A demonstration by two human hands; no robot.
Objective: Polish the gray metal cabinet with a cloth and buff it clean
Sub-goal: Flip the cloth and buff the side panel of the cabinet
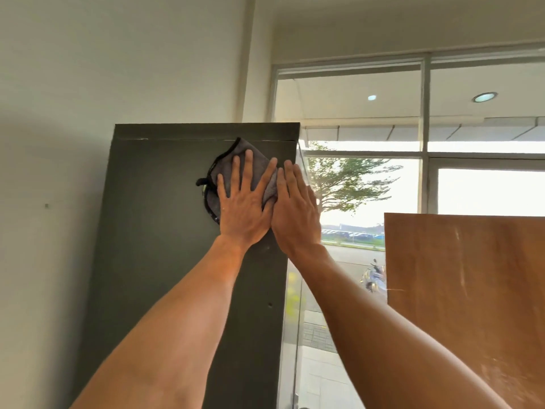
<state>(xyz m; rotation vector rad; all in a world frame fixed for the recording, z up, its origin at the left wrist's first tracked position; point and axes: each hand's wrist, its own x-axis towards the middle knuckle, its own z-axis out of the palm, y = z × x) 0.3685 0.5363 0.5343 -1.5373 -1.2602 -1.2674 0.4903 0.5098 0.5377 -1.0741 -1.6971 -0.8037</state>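
Left grip (pixel 244 202) pressed the cloth (pixel 236 149) flat, fingers spread; right grip (pixel 296 208) lay flat beside. Firm, even rubs would shine the cabinet (pixel 153 231).

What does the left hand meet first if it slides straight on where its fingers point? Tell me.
The left hand, flat on the gray cloth, points up the cabinet face. It would probably reach the horizontal seam under the cabinet's top band first.

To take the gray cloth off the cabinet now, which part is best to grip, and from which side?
Pinch the black-trimmed edge that sticks out left of the left hand, coming from the left. The cloth lies pressed flat on the cabinet under that hand, and the right hand blocks its right side.
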